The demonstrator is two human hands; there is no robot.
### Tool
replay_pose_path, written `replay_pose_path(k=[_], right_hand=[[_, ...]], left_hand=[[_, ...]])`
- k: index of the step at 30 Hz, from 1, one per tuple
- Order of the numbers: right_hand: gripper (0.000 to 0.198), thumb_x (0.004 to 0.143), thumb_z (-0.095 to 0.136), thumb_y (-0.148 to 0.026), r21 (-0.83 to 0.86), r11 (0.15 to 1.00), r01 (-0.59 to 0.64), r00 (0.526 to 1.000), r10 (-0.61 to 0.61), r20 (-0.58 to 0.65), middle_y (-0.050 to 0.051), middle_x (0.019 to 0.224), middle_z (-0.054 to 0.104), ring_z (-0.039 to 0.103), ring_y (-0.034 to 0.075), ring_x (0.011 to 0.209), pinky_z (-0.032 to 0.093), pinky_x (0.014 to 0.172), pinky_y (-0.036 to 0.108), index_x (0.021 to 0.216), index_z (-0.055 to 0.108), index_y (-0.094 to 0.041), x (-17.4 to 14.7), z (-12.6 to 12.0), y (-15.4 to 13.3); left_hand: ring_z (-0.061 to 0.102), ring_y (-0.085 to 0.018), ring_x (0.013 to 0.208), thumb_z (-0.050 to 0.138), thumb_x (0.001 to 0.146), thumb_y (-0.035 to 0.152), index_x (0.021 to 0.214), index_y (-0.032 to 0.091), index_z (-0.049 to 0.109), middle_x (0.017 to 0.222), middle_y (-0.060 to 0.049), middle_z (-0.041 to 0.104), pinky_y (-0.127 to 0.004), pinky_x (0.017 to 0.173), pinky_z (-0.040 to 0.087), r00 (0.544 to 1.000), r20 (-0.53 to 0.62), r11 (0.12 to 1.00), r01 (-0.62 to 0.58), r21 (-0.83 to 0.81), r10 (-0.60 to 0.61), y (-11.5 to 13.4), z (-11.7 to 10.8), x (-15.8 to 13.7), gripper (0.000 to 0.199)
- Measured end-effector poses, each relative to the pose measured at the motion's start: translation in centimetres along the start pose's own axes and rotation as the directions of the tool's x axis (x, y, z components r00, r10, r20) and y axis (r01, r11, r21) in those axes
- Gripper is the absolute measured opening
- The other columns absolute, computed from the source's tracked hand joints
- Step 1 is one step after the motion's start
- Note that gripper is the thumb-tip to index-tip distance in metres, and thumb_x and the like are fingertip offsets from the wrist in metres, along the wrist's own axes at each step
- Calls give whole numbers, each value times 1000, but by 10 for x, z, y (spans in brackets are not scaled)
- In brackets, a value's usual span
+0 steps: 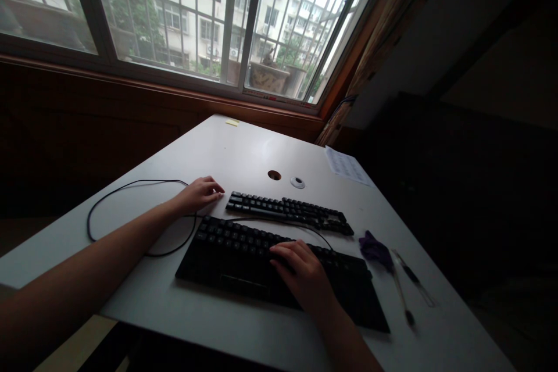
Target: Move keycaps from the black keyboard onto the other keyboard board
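Observation:
A black keyboard [204, 267] lies at a slant near the table's front edge. Its far rows carry keycaps, while its near part looks dark and bare. Over its middle is my right hand [300, 270], thumb and fingers curled close together at the keys; whatever sits between the fingertips is hidden. Behind the keyboard, black keycaps [257, 204] stand in tight rows on the table. My left hand [203, 193] rests at the left end of those rows, fingers loosely bent and apart, tips near the tabletop, with nothing visible in them.
A black cable [126, 185] loops on the white table [187, 154] at left. To the right lie a purple cloth [375, 249], a small brush [403, 296] and a wire-ended tool [414, 279]. Farther back are a cable hole [274, 175], its ring cover [297, 182] and a paper sheet [347, 166].

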State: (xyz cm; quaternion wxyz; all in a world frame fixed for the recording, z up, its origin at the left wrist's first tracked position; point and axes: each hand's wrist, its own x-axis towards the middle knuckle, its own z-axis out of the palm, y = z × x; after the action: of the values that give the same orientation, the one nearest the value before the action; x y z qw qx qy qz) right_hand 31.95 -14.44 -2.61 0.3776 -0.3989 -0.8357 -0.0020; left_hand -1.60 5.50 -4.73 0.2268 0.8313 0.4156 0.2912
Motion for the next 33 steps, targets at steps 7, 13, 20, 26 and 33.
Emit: replay_pose_path(k=[7,13,20,26,33], right_hand=[[21,97,68,-13,31,1000,-7,1000,7,-15,5,100,76,70,21,90,61,82,37,114,70,-24,0,0,0],[18,98,67,-11,52,998,24,1000,-25,4,5,101,77,69,20,89,61,80,36,107,74,-25,2,-1,-2],[17,96,69,-12,-3,999,32,999,-32,11,7,101,76,65,21,87,60,74,36,103,77,-25,2,0,-3],[13,96,70,-12,29,1000,-6,1000,6,5,5,99,77,68,21,86,60,77,36,96,74,-24,1,0,0],[13,95,72,-12,44,999,-8,1000,9,-28,5,98,77,72,21,88,61,81,37,100,70,-24,0,0,-1]], left_hand=[[66,-19,82,61,93,49,100,19,82,103,-10,66,-33,79,55,1000,3,1000,-4,-5,4,-2,0,-1,38],[65,-20,82,61,92,49,101,18,82,102,-10,65,-34,78,54,1000,6,1000,-8,8,8,-1,0,0,38],[66,-20,81,60,92,50,101,18,82,102,-10,65,-34,80,54,1000,2,1000,-6,4,6,0,0,0,40],[67,-20,82,60,92,50,101,18,82,104,-10,66,-34,80,55,1000,13,1000,2,11,-2,2,-1,0,39],[67,-19,81,62,92,52,99,19,82,103,-9,66,-33,80,56,1000,-4,1000,-9,-12,9,-1,0,0,39]])
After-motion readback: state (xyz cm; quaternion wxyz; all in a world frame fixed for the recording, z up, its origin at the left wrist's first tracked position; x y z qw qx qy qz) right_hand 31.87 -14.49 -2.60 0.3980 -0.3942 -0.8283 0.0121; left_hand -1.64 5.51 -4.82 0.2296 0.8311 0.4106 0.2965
